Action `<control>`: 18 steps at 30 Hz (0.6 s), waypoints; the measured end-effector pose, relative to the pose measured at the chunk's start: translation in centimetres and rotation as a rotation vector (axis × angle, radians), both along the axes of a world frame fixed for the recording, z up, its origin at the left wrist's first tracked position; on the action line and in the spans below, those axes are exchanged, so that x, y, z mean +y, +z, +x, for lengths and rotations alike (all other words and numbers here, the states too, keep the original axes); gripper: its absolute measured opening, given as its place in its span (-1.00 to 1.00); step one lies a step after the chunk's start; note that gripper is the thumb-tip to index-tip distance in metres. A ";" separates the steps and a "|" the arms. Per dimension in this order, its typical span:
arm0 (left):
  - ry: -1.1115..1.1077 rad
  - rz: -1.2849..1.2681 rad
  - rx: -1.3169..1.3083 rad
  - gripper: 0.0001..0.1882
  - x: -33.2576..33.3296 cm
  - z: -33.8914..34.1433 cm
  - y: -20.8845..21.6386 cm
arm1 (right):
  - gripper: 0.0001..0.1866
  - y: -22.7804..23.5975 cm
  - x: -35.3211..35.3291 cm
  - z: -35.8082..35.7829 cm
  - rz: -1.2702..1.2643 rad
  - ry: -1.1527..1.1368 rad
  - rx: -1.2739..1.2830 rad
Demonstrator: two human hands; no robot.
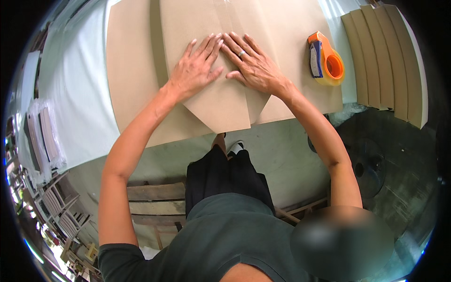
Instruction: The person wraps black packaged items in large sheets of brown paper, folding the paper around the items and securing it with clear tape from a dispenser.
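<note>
Both my hands lie flat on a piece of folded brown cardboard, side by side with their fingertips close together. My left hand has its fingers stretched out and slightly spread on the cardboard. My right hand, with a ring on one finger, presses flat near the cardboard's middle seam, also fingers apart. Neither hand holds anything. Beneath lies a larger flat cardboard sheet that covers much of the table. To the right of my right hand, an orange tape dispenser with a roll of tape rests on the cardboard.
At the far right stand several folded cardboard pieces in a row. A pale cloth covers the table on the left, where plastic-wrapped panels sit at its edge. A wooden slatted bench is below the table's near edge.
</note>
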State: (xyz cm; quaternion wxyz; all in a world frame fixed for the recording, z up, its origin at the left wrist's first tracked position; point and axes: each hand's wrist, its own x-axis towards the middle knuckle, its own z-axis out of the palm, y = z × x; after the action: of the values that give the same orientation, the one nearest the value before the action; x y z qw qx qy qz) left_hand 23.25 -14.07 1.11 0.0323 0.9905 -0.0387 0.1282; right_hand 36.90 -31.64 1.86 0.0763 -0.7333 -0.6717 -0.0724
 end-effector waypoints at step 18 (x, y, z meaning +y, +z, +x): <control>0.252 0.079 0.080 0.05 -2.9 -4.6 -0.3 | 0.07 -0.9 -4.6 -1.5 0.084 -0.276 0.107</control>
State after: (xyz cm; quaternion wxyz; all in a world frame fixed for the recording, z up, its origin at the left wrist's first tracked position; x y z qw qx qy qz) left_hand 18.66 -16.97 0.77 -0.0217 0.9923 0.0822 0.0900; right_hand 35.42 -36.20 0.99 0.1320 -0.8177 -0.5558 -0.0710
